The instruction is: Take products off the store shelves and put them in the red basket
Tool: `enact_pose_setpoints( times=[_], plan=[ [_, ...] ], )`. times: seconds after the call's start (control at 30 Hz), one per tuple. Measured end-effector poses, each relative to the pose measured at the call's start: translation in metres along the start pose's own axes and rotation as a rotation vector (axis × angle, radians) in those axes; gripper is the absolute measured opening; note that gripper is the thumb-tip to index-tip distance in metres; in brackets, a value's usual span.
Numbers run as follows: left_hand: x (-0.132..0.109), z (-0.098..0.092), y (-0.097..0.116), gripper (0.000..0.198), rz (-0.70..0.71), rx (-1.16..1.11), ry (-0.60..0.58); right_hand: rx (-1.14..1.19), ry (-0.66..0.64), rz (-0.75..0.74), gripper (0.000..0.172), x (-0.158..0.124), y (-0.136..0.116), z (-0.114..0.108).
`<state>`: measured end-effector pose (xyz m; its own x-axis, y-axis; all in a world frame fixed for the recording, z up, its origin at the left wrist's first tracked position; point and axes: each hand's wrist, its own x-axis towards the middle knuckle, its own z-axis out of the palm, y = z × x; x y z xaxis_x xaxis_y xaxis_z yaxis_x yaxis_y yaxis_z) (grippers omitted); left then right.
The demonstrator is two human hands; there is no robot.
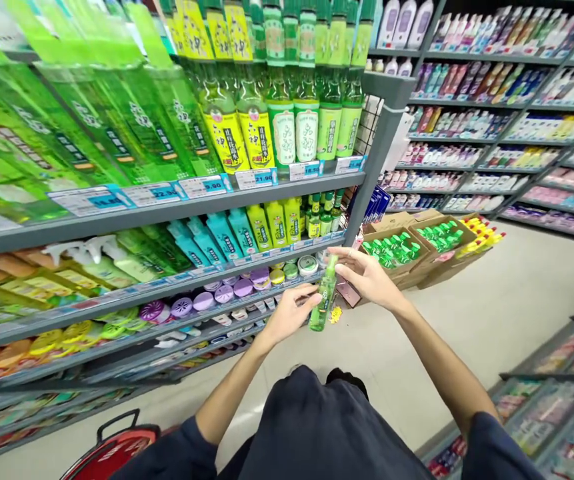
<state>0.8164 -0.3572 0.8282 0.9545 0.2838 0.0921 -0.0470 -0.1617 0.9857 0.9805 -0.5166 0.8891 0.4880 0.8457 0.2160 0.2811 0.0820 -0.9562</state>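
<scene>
Closest in view, two dark sleeves (181, 453) are seen, with bare arms (441, 357) stretched out. Past them, a small green bottle (323, 303) is held in the air, just in front of a grey shelf (291, 191). Its side is pinched between the thumb and fingers of the left hand (289, 312). Its top is pinched by the right hand (365, 277), with the thumb by the neck and the fingers bent over the cap. How hard the fingers are pressed cannot be told.

The bottle is small, so it should be easily lifted. It looks like plastic, so it is probably not broken by a little bump, but its sides may be squeezed in a bit. It looks smooth, so it could be slippery if it is wet. It is best held round its wide middle. The thin top should be touched gently, as it could be bent or pushed down by mistake.

Down on the floor (491, 300) at the left, part of a red basket (117, 450) is seen. Farther off, green things are kept in cardboard boxes (441, 268), and rows of bottles are lined up on the far shelves (491, 105).
</scene>
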Motion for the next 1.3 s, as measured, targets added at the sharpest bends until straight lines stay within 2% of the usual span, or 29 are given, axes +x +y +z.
enact_pose_setpoints(
  times=[0.1,0.2,0.3,0.4,0.57,0.7,0.8,0.93,1.1,1.3],
  plan=[
    [0.012,0.02,-0.001,0.047,0.024,0.077,0.086,-0.085,0.019,-0.038,0.045,0.012,0.01,-0.022],
    [0.022,0.041,0.004,0.05,-0.011,0.079,0.171,-0.131,0.015,-0.063,0.042,0.02,0.015,-0.042],
    [0.027,0.061,0.014,0.055,-0.037,0.026,0.252,-0.067,-0.031,-0.075,0.044,0.019,0.02,-0.063],
    [0.025,0.081,0.017,0.052,-0.045,0.024,0.295,-0.017,-0.099,-0.091,0.039,0.012,0.03,-0.08],
    [0.016,0.109,0.005,0.048,-0.127,0.052,0.318,-0.045,-0.251,-0.165,0.028,0.008,0.044,-0.092],
    [0.01,0.121,0.007,0.045,-0.115,0.095,0.346,-0.024,-0.406,-0.155,0.026,0.01,0.044,-0.09],
    [0.002,0.12,0.011,0.037,-0.107,0.094,0.347,-0.01,-0.431,-0.169,0.025,0.012,0.046,-0.079],
    [-0.017,0.107,0.007,0.023,-0.125,0.088,0.399,-0.067,-0.476,-0.177,0.02,0.015,0.05,-0.05],
    [-0.047,0.089,-0.005,0.032,-0.135,0.181,0.588,-0.147,-0.461,-0.25,0.018,0.013,0.053,0.002],
    [-0.08,0.07,-0.006,0.022,-0.169,0.363,0.79,-0.219,-0.342,-0.215,0.031,0.009,0.045,0.064]
  ],
)
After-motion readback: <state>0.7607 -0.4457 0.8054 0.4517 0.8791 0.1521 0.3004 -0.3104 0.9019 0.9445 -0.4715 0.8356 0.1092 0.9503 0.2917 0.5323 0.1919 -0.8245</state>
